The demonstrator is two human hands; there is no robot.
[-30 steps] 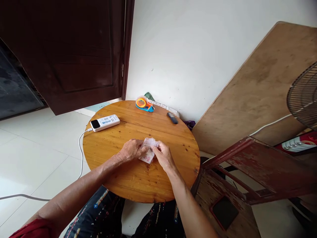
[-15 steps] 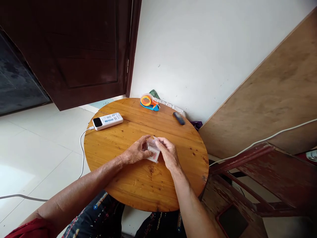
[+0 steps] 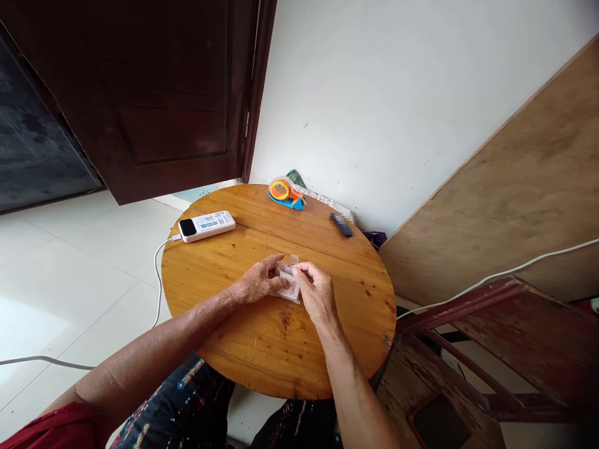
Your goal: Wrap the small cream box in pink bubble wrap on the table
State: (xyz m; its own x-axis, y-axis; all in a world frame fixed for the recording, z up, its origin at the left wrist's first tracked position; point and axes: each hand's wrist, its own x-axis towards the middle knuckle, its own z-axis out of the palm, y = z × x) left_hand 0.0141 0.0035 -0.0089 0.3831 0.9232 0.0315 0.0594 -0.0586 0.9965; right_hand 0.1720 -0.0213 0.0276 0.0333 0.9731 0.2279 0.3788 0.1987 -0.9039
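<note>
A small flat white packet with red print [image 3: 291,290], wrapped in clear plastic, lies on the round wooden table [image 3: 262,362]. My left hand [image 3: 262,279] holds it from the left, with the thumb on its top face and the fingers round the far side. My right hand [image 3: 318,290] is closed in a pinch on the clear plastic film [image 3: 293,259] at the packet's upper edge. A piece of that film sticks up past my fingertips. The right fingers partly cover the packet's far right corner.
A white power bank [image 3: 207,226] with a cable plugged in lies at the table's left. At the back stand an orange and blue tape dispenser [image 3: 286,193] and a blurred dark object [image 3: 341,224]. A dark red wooden chair [image 3: 486,324] is on the right.
My right fingers have drawn together on the plastic film. The film now stands up beyond them, and the packet lies flatter under my left thumb. The view has shifted slightly.
</note>
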